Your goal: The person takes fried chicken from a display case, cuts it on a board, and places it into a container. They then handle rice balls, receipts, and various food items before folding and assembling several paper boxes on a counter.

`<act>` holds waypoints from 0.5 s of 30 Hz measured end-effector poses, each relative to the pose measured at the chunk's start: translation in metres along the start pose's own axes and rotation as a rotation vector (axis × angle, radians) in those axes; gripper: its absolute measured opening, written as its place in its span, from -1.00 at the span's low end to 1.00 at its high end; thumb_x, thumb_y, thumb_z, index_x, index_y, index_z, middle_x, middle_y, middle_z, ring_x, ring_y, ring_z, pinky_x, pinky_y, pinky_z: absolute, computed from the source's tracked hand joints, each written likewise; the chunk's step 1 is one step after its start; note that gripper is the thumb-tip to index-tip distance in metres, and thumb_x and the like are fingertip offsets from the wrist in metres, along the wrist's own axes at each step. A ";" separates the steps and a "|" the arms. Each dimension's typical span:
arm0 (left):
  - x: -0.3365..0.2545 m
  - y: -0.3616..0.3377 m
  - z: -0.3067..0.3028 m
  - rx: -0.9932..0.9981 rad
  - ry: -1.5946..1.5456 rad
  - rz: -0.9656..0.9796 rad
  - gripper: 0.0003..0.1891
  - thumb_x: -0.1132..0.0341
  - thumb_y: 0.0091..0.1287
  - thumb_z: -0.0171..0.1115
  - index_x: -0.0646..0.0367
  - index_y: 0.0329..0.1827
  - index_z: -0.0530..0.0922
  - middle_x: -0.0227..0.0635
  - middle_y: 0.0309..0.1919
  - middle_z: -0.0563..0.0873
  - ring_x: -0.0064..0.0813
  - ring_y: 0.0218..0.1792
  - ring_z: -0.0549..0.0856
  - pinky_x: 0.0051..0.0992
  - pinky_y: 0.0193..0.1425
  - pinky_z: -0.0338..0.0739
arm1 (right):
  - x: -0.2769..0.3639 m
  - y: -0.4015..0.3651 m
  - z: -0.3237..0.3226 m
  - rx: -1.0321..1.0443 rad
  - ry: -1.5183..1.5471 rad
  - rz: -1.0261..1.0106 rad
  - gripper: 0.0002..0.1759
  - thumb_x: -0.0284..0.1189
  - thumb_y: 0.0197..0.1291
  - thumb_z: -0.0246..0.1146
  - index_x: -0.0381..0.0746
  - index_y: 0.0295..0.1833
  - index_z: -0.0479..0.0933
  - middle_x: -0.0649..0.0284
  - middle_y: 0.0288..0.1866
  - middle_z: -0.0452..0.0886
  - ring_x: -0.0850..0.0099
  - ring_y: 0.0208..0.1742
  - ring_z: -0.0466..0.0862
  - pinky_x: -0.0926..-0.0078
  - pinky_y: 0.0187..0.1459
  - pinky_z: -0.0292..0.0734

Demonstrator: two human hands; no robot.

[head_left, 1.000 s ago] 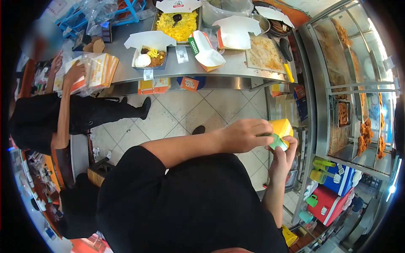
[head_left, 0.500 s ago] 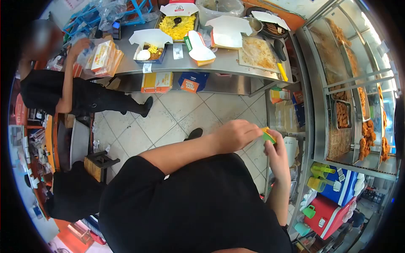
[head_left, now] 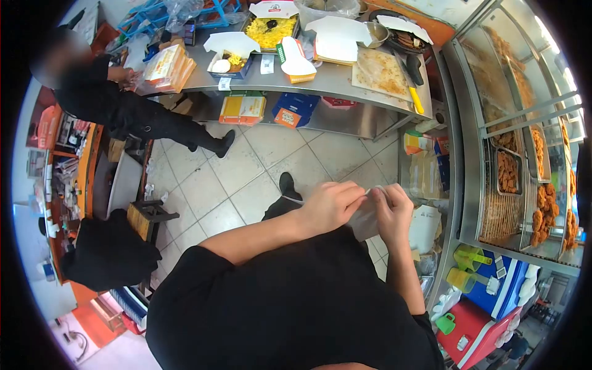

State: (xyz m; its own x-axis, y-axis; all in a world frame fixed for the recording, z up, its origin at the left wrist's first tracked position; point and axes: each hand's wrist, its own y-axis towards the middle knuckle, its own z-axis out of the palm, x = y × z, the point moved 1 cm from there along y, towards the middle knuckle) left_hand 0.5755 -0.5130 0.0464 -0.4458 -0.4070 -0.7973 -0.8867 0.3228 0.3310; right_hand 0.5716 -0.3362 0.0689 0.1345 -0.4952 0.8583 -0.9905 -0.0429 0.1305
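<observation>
Bright, even light from above fills the room — the steel counter (head_left: 333, 79) shows a pale sheen and the tile floor (head_left: 246, 179) only soft shadows, while the display case (head_left: 524, 154) glows warm. The fisheye lens bends lines near the edges and leaves black corners. The white bag (head_left: 365, 222) pinched between the left hand (head_left: 330, 206) and right hand (head_left: 393, 209) looks washed out.

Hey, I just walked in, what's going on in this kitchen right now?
The camera wearer stands beside a warming case of fried food. Left hand and right hand pinch a thin whitish bag between them. Across the tiled floor, a co-worker in black handles a plastic-wrapped stack of boxes on the steel counter, where open meal boxes and yellow food in a tray sit.
</observation>
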 end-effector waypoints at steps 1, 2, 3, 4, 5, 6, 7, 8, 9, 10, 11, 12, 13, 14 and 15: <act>0.002 -0.001 -0.003 -0.018 0.041 -0.021 -0.87 0.37 0.36 0.29 0.25 -0.14 0.66 -0.11 -0.36 0.70 -0.12 -0.36 0.70 -0.33 -0.28 0.56 | 0.004 0.004 0.002 0.042 -0.080 0.004 -0.89 -0.55 0.26 0.32 -0.39 -0.27 0.62 0.12 -0.40 0.55 0.21 -0.41 0.57 0.42 -0.31 0.46; 0.004 0.001 -0.007 -0.021 0.043 -0.024 -0.87 0.37 0.36 0.29 0.25 -0.14 0.66 -0.11 -0.36 0.70 -0.12 -0.36 0.70 -0.33 -0.28 0.56 | 0.007 0.008 0.005 0.083 -0.162 0.008 -0.88 -0.55 0.27 0.31 -0.40 -0.28 0.62 0.11 -0.37 0.58 0.21 -0.37 0.60 0.44 -0.30 0.47; 0.006 0.003 -0.012 -0.019 -0.072 -0.149 -0.86 0.36 0.38 0.28 0.25 -0.12 0.66 -0.10 -0.35 0.71 -0.14 -0.38 0.70 -0.34 -0.28 0.55 | 0.009 0.012 0.008 0.114 -0.226 0.001 -0.91 -0.55 0.27 0.31 -0.37 -0.26 0.62 0.11 -0.33 0.61 0.21 -0.31 0.64 0.44 -0.27 0.51; 0.010 0.006 -0.018 -0.018 -0.190 -0.274 -0.84 0.35 0.40 0.27 0.26 -0.10 0.66 -0.09 -0.34 0.72 -0.16 -0.39 0.70 -0.35 -0.28 0.55 | 0.011 0.018 0.013 0.118 -0.228 0.000 -0.91 -0.55 0.27 0.31 -0.37 -0.26 0.62 0.11 -0.33 0.61 0.21 -0.31 0.64 0.44 -0.27 0.51; 0.014 0.008 -0.024 -0.023 -0.194 -0.275 -0.84 0.35 0.40 0.27 0.26 -0.10 0.66 -0.09 -0.34 0.72 -0.16 -0.39 0.70 -0.35 -0.28 0.55 | 0.016 0.026 0.018 0.091 -0.163 -0.152 -0.93 -0.55 0.25 0.33 -0.36 -0.25 0.62 0.12 -0.33 0.61 0.21 -0.33 0.63 0.42 -0.26 0.52; 0.020 0.011 -0.031 -0.013 -0.224 -0.285 -0.83 0.33 0.41 0.26 0.27 -0.10 0.66 -0.07 -0.32 0.72 -0.18 -0.38 0.70 -0.36 -0.27 0.55 | 0.020 0.034 0.023 0.064 -0.097 -0.304 -0.94 -0.56 0.24 0.34 -0.34 -0.23 0.62 0.13 -0.32 0.61 0.21 -0.34 0.62 0.40 -0.26 0.53; 0.026 0.015 -0.038 -0.003 -0.256 -0.293 -0.81 0.32 0.43 0.25 0.28 -0.10 0.66 -0.05 -0.30 0.72 -0.20 -0.37 0.70 -0.37 -0.26 0.54 | 0.022 0.041 0.028 0.067 -0.103 -0.308 -0.94 -0.56 0.24 0.34 -0.34 -0.23 0.62 0.13 -0.32 0.61 0.21 -0.34 0.62 0.40 -0.26 0.53; 0.033 0.019 -0.045 -0.008 -0.263 -0.291 -0.81 0.32 0.43 0.25 0.28 -0.10 0.66 -0.05 -0.30 0.72 -0.20 -0.37 0.70 -0.37 -0.26 0.54 | 0.023 0.048 0.033 0.080 -0.072 -0.310 -0.95 -0.58 0.21 0.35 -0.31 -0.22 0.62 0.14 -0.30 0.62 0.19 -0.32 0.62 0.37 -0.23 0.54; 0.039 0.022 -0.052 -0.002 -0.286 -0.257 -0.81 0.31 0.45 0.24 0.28 -0.10 0.66 -0.10 -0.33 0.72 -0.29 -0.35 0.70 -0.39 -0.23 0.54 | 0.025 0.056 0.039 0.093 -0.041 -0.310 -0.92 -0.60 0.18 0.36 -0.29 -0.21 0.62 0.15 -0.28 0.63 0.18 -0.30 0.62 0.35 -0.20 0.56; 0.047 0.027 -0.060 0.005 -0.309 -0.223 -0.80 0.29 0.46 0.23 0.28 -0.10 0.66 -0.14 -0.35 0.73 -0.38 -0.33 0.70 -0.41 -0.20 0.54 | 0.026 0.064 0.043 0.095 -0.051 -0.310 -0.92 -0.60 0.18 0.36 -0.29 -0.21 0.62 0.15 -0.28 0.63 0.18 -0.30 0.62 0.35 -0.20 0.56; 0.059 0.031 -0.068 0.002 -0.319 -0.221 -0.80 0.29 0.46 0.23 0.28 -0.10 0.66 -0.14 -0.35 0.73 -0.38 -0.33 0.70 -0.41 -0.20 0.54 | 0.029 0.073 0.048 0.152 -0.057 -0.391 -0.90 -0.62 0.14 0.38 -0.28 -0.22 0.62 0.17 -0.26 0.64 0.17 -0.25 0.62 0.32 -0.16 0.55; 0.075 0.036 -0.076 0.061 -0.423 -0.310 -0.79 0.28 0.48 0.22 0.28 -0.10 0.66 -0.26 -0.35 0.72 -0.52 -0.29 0.67 -0.45 -0.18 0.53 | 0.033 0.083 0.055 0.210 -0.062 -0.471 -0.88 -0.64 0.10 0.39 -0.27 -0.23 0.63 0.18 -0.24 0.65 0.15 -0.21 0.63 0.30 -0.13 0.55; 0.091 0.041 -0.083 0.122 -0.526 -0.399 -0.77 0.26 0.50 0.21 0.28 -0.10 0.66 -0.38 -0.36 0.72 -0.65 -0.26 0.64 -0.50 -0.15 0.51 | 0.038 0.092 0.064 0.214 -0.071 -0.469 -0.88 -0.64 0.10 0.39 -0.27 -0.23 0.63 0.18 -0.24 0.65 0.15 -0.21 0.63 0.30 -0.13 0.55; 0.106 0.045 -0.090 0.122 -0.537 -0.401 -0.77 0.26 0.50 0.21 0.28 -0.10 0.66 -0.38 -0.36 0.72 -0.65 -0.26 0.64 -0.50 -0.15 0.51 | 0.043 0.101 0.073 0.245 -0.106 -0.476 -0.84 -0.64 0.07 0.39 -0.26 -0.21 0.63 0.18 -0.21 0.66 0.15 -0.18 0.62 0.27 -0.09 0.55; 0.121 0.048 -0.096 0.152 -0.637 -0.425 -0.78 0.26 0.51 0.21 0.27 -0.08 0.65 -0.48 -0.34 0.69 -0.72 -0.25 0.59 -0.55 -0.16 0.49 | 0.049 0.109 0.082 0.275 -0.140 -0.480 -0.81 -0.65 0.05 0.40 -0.25 -0.20 0.62 0.18 -0.18 0.66 0.14 -0.14 0.62 0.25 -0.06 0.54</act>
State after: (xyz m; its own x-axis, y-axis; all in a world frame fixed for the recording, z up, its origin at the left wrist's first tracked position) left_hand 0.4673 -0.6289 0.0138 0.1254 0.0325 -0.9916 -0.9184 0.3819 -0.1037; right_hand 0.4682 -0.4365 0.0838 0.5851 -0.4736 0.6583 -0.7923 -0.5068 0.3397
